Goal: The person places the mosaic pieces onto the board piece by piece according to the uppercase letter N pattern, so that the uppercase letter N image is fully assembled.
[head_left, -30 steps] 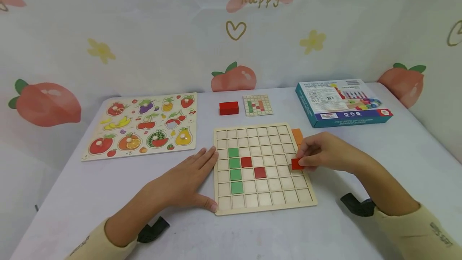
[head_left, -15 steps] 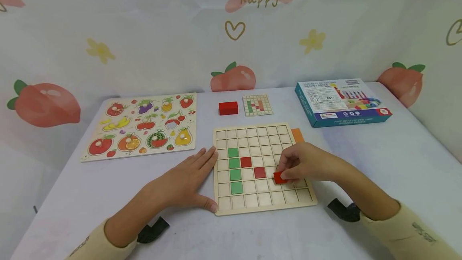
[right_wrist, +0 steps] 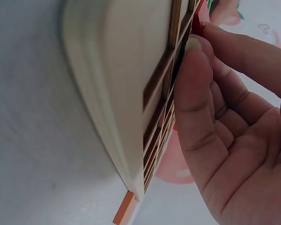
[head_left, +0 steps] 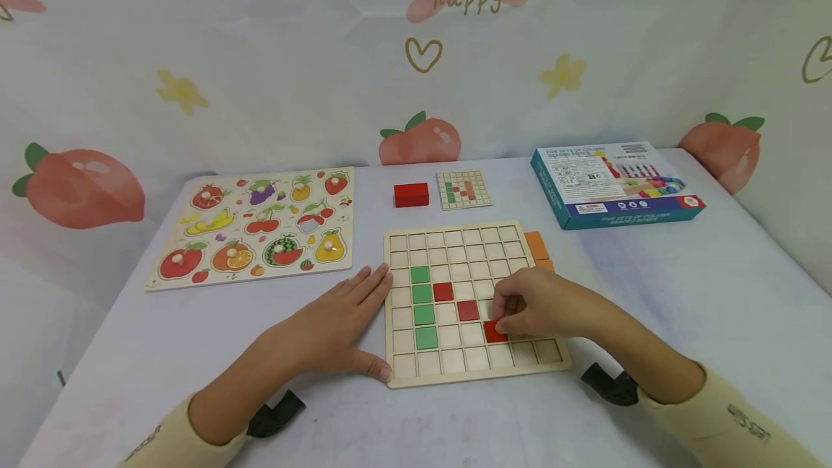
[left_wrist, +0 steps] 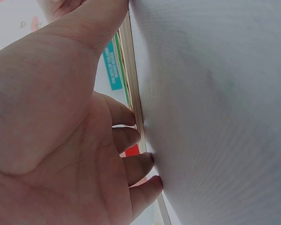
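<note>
My right hand (head_left: 542, 303) pinches a red square tile (head_left: 494, 331) between thumb and finger, at a cell of the wooden grid board (head_left: 477, 379). In the right wrist view the tile (right_wrist: 199, 21) sits at the fingertips, against the grid ribs. My left hand (head_left: 331, 323) lies spread along the board's left edge, fingertips and thumb touching it. Several green tiles (head_left: 423, 314) form a column in the board's left part. Two other red tiles (head_left: 468, 310) step down diagonally to their right. Part of the board's right side is hidden under my right hand.
Orange tiles (head_left: 536, 245) lie by the board's right edge, partly covered. Behind the board are a red block (head_left: 411, 195) and a small pattern card (head_left: 464, 189). A fruit puzzle board (head_left: 260, 226) lies at the left; a flat teal box (head_left: 617, 186) stands back right.
My right hand has carried the red tile from the board's right edge leftward and toward me, down onto a cell diagonal to the other red tiles. The left hand has stayed still.
</note>
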A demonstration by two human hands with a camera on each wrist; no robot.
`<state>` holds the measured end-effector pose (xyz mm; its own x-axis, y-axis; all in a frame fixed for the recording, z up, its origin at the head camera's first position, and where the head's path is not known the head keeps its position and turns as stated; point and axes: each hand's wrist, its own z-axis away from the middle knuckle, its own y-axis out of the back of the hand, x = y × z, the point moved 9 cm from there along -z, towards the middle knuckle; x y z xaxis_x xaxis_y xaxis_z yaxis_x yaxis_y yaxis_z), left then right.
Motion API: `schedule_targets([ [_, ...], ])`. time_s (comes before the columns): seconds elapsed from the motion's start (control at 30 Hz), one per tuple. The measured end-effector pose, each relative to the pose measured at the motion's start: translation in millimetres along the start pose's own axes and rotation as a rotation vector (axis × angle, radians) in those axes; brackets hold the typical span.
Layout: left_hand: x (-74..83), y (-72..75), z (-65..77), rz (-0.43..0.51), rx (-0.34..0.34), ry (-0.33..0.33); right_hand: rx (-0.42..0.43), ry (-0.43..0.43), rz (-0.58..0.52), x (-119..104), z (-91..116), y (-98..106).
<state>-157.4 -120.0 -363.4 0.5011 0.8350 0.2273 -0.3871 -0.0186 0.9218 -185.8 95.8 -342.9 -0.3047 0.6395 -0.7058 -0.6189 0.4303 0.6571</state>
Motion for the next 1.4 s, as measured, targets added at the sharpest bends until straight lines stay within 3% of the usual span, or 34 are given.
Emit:
schedule_targets([
  [0.5, 1.4, 0.3, -0.1, 0.003, 0.001, -0.003, 0.005, -0.012, 0.023, 3, -2, 3],
  [0.9, 1.0, -0.1, -0.2, 0.003, -0.01, 0.007, 0.182, -0.18, 0.035, 59, 3, 69],
  [1.1, 0.1, -0.5, -0.3, -0.003, -0.003, -0.001, 0.162, -0.26, 0.075, 84, 8, 81],
  [1.4, 0.5, 0.5, -0.5, 0.003, -0.002, -0.005, 0.103, -0.29, 0.059, 90, 7, 77],
])
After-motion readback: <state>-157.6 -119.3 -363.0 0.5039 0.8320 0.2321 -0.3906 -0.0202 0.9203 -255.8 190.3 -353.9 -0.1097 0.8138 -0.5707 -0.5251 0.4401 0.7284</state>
